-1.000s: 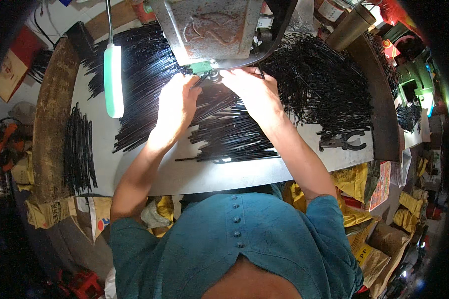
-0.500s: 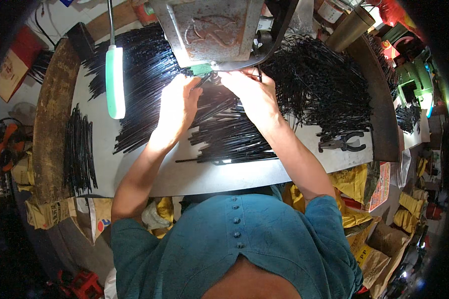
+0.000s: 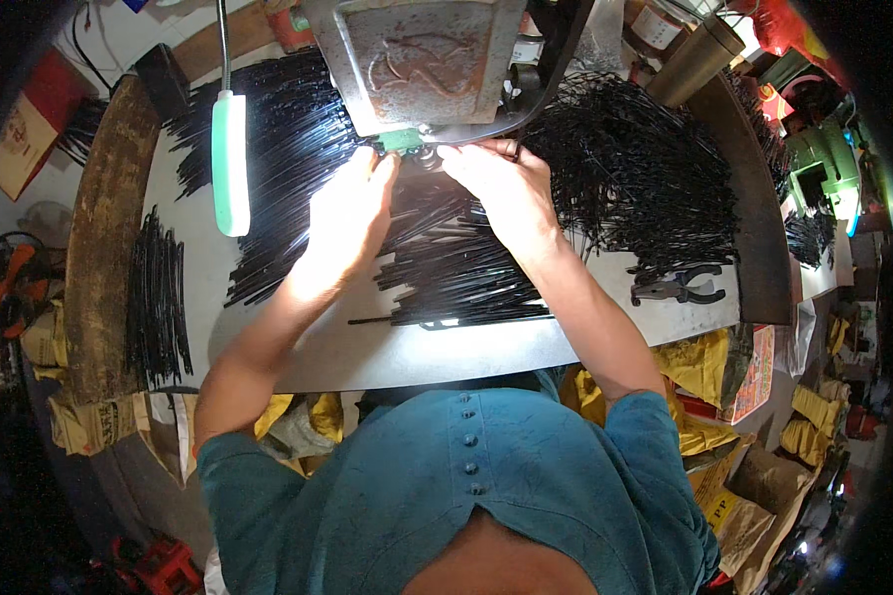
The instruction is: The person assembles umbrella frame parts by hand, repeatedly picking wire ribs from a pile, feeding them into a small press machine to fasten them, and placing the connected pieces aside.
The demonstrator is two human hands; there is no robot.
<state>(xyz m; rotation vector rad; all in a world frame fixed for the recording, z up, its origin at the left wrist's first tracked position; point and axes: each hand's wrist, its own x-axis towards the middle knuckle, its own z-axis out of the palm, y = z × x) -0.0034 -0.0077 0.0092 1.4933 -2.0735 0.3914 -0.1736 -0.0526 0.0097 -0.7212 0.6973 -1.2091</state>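
Note:
Under a rust-stained grey metal machine [image 3: 427, 64], both hands work at a small green part [image 3: 399, 140] in bright lamplight. My left hand [image 3: 352, 203] is closed, with its fingertips just left of the green part, over the edge of a pile of thin black rods [image 3: 293, 169]. What lies between those fingers is lost in glare. My right hand [image 3: 501, 188] pinches close to the small metal fitting below the machine. A short dark length of black rod [image 3: 513, 149] shows behind its knuckles. More black rods [image 3: 466, 273] lie between my forearms.
A tangled heap of black rods [image 3: 645, 159] covers the right side, with pliers [image 3: 680, 285] in front of it. A green-and-white lamp [image 3: 230, 164] hangs at left. Curved side walls [image 3: 109, 248] edge the white table [image 3: 417, 357]. An orange fan [image 3: 10, 288] stands far left.
My left hand has moved slightly left, away from the metal fitting, and the black rod seen at its fingertips no longer shows there. My right hand stays nearly in place.

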